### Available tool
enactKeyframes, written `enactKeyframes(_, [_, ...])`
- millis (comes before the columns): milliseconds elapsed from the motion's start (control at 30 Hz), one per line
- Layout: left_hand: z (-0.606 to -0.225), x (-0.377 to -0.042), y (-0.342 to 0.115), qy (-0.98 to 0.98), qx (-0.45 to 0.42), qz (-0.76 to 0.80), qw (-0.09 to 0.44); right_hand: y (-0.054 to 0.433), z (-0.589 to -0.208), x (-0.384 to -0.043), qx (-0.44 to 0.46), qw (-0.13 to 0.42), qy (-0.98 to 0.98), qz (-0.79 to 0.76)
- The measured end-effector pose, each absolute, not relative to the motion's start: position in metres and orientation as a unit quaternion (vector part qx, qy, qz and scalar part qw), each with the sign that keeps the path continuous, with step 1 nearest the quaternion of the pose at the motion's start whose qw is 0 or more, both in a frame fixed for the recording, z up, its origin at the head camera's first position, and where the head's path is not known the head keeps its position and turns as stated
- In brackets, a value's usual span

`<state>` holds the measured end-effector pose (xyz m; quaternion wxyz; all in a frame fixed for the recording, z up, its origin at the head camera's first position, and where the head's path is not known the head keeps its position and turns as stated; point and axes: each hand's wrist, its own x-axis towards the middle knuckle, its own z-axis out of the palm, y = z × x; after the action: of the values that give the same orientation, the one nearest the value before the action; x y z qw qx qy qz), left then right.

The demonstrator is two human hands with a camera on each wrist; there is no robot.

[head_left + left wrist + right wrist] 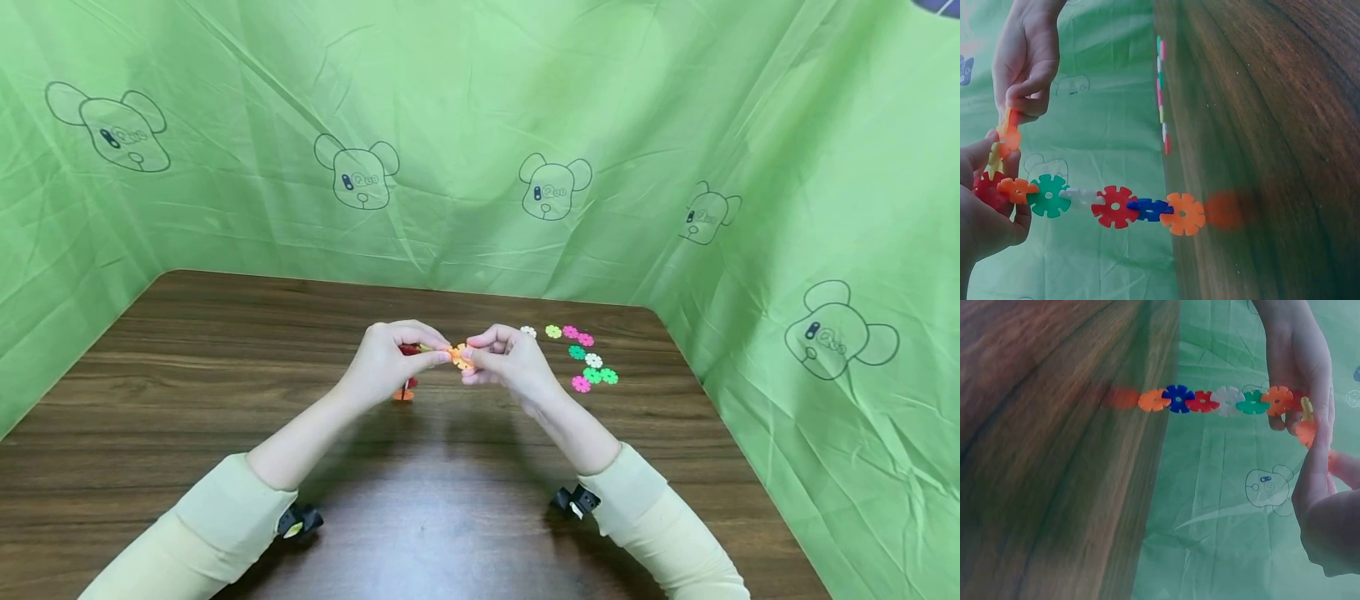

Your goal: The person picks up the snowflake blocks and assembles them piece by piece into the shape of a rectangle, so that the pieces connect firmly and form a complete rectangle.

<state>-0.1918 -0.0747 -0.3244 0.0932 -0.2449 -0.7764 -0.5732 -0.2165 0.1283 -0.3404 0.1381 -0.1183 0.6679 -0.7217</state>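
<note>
Off the chain's (1082, 197) top end, right hand (519, 362) pinches an orange piece (460, 355); left hand (386, 354) pinches the chain just left of that, by the yellow disc (994, 164). Neither hand is spread, fingertips close together. Chain: above the table (225, 375), hanging from the left hand, bent there. Long run is about vertical, its bottom disc (1183, 225) at or just over the tabletop; can't tell if it touches. Short top run goes sideways, toward the right hand.

Relation that counts, as judged: right hand sits right of the chain's top, in line with the short run, roughly square to the hanging run. Left hand is nearer the chain's body, looks like the anchor. Whether the orange up top is one disc or two slotted: fingers hide it. Loose discs (574, 353) lie right of the chain, well apart, nearer the right hand.
</note>
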Motion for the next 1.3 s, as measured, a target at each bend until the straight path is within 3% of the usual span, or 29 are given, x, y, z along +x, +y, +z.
enactKeyframes(333, [-0.35, -0.213, -0.084, -0.784, -0.245, -0.559, 0.113, 0.15, -0.335, -0.224, -0.19, 0.086, 0.737, -0.643])
enactKeyframes(433, [-0.338, -0.205, -0.085, -0.789, -0.24, -0.554, 0.116, 0.163, -0.336, -0.228, -0.227, 0.056, 0.77, -0.594])
enactKeyframes(567, [-0.319, -0.192, -0.086, -0.798, -0.221, -0.55, 0.107, 0.178, -0.328, -0.229, -0.265, 0.008, 0.816, -0.514])
enactKeyframes(833, [-0.34, -0.208, -0.095, -0.811, -0.187, -0.549, 0.077, 0.224, -0.339, -0.247, -0.279, -0.055, 0.873, -0.396])
enactKeyframes(1133, [-0.345, -0.214, -0.103, -0.814, -0.186, -0.544, 0.086, 0.279, -0.366, -0.269, -0.329, -0.07, 0.896, -0.289])
enactKeyframes(1300, [-0.344, -0.214, -0.104, -0.81, -0.191, -0.548, 0.087, 0.305, -0.383, -0.279, -0.36, -0.052, 0.904, -0.226])
